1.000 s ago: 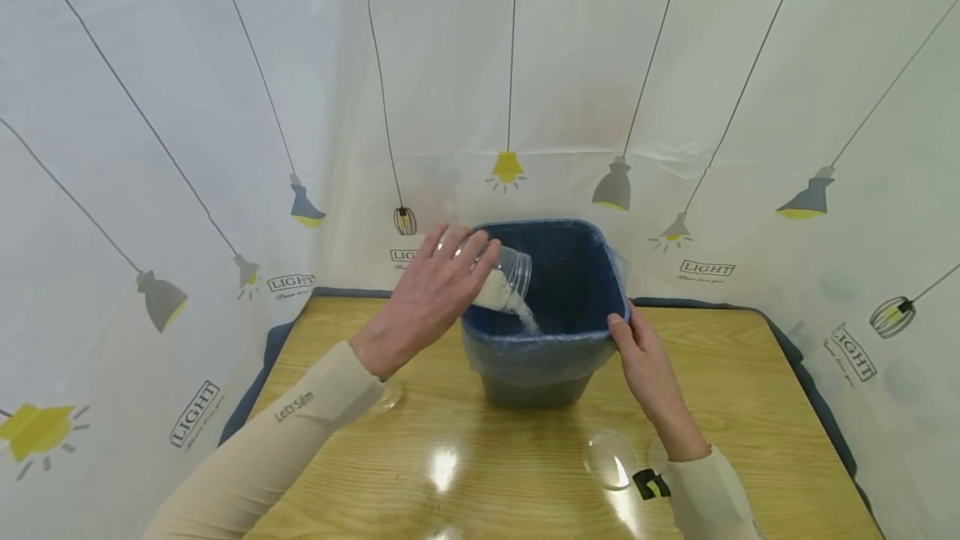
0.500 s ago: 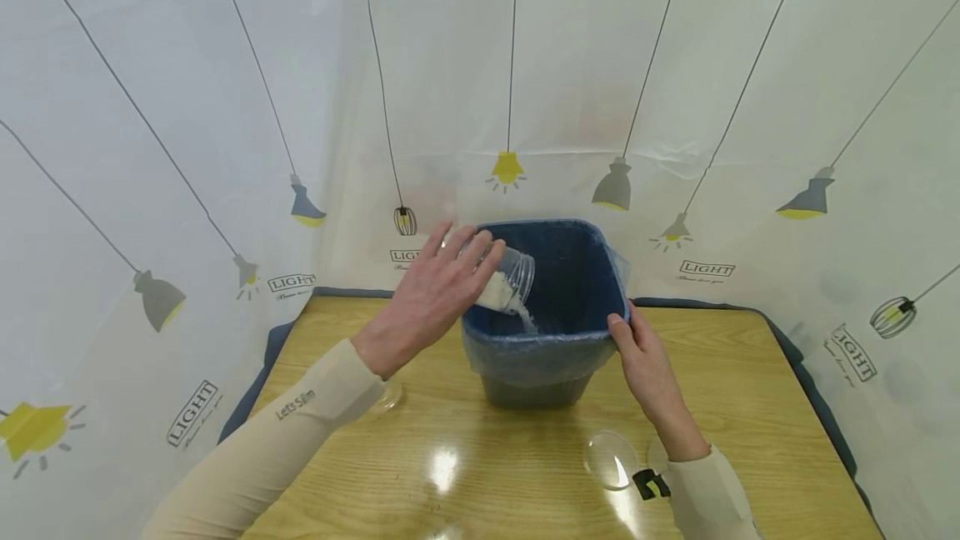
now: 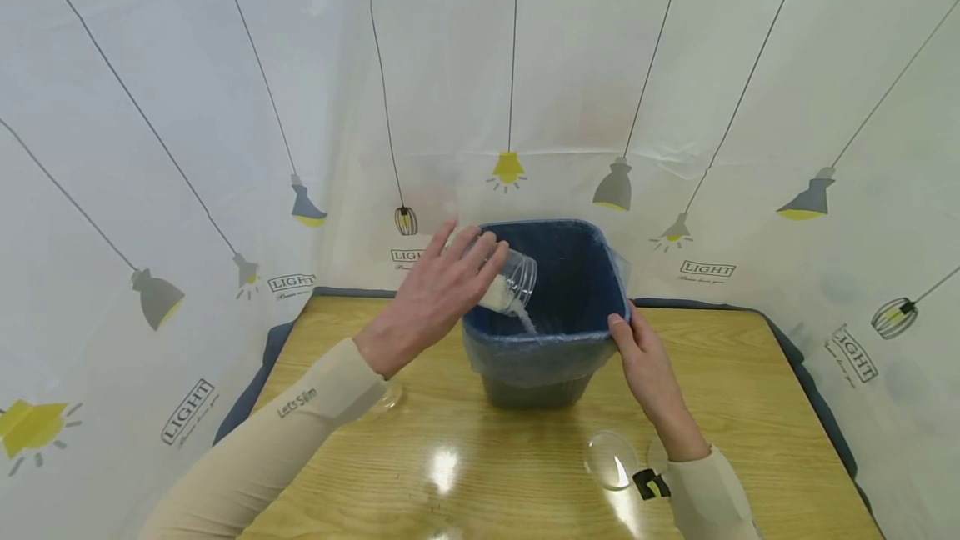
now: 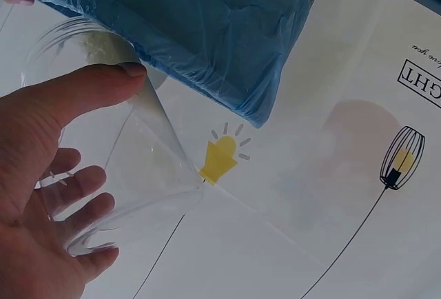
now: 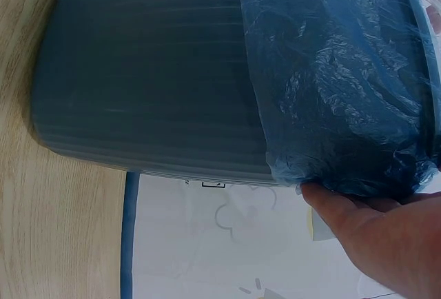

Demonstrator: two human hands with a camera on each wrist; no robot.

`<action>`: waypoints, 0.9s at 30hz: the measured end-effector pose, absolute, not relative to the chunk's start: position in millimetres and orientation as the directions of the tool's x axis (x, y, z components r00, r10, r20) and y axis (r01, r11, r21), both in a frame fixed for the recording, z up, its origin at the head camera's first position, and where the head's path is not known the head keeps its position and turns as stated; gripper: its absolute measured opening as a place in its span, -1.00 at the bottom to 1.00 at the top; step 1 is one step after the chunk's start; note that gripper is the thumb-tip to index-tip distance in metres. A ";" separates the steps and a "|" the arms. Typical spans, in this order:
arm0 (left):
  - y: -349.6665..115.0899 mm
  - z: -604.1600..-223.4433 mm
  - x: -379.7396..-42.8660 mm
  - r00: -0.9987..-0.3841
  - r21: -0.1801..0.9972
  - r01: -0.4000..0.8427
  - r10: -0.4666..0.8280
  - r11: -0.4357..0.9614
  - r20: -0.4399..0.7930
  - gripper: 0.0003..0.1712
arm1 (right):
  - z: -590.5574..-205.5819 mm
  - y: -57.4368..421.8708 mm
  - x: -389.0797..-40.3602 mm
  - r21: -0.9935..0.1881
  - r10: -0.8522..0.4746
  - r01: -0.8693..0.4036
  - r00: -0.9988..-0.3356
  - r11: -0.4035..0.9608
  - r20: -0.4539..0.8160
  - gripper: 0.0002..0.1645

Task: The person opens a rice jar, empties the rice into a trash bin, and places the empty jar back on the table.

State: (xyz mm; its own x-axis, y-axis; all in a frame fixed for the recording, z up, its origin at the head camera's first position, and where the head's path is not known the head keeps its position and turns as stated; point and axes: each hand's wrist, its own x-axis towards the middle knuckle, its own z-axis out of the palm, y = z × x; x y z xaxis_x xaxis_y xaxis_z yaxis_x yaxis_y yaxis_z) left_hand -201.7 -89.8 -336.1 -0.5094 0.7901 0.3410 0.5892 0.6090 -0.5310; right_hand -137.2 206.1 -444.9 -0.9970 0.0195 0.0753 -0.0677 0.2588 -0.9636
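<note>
My left hand [image 3: 438,290] grips a clear jar [image 3: 520,277], tipped mouth-down to the right over a bin. From its mouth a thin stream of white granules [image 3: 527,320] runs into the bin; more white lies inside the jar. In the left wrist view, thumb and fingers wrap round the jar [image 4: 145,168]. The grey bin [image 3: 534,394] stands upright on the table, its blue plastic liner [image 3: 540,361] folded over the rim. My right hand [image 3: 651,373] holds the bin's right rim, thumb outside on the liner [image 5: 324,78]. The bin's bottom is hidden.
A clear round disc [image 3: 611,458] lies on the wooden table [image 3: 450,473], with another partly behind my right wrist. Beside them is a small black-and-yellow item [image 3: 651,484]. Another clear round piece [image 3: 390,396] sits by my left cuff. Lamp-printed sheeting [image 3: 570,65] surrounds the table.
The left hand and jar have shifted slightly right, and the jar appears tipped a little further. Less white shows in it as granules keep flowing. The right hand and bin have not moved.
</note>
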 end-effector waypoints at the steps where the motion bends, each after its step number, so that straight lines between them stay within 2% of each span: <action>1: -89.5 -336.0 -201.7 -0.509 -0.532 0.589 0.791 0.608 0.340 -0.28 | -445.0 206.1 -137.2 -0.964 0.021 -0.068 -0.997 0.259 0.076 -0.24; 27: -87.1 -335.3 -202.0 -0.492 -0.552 0.607 0.815 0.572 0.305 -0.19 | -444.8 205.2 -136.8 -0.968 0.019 -0.076 -0.996 0.240 0.083 -0.27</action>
State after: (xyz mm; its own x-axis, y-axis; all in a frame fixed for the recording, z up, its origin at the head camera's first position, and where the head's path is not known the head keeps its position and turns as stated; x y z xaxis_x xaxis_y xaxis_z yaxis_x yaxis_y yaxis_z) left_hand -202.0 -87.1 -335.3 -0.4919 0.8154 0.3052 0.6067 0.5724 -0.5516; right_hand -136.8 205.2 -444.8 -0.9964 0.0186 0.0832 -0.0763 0.2400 -0.9678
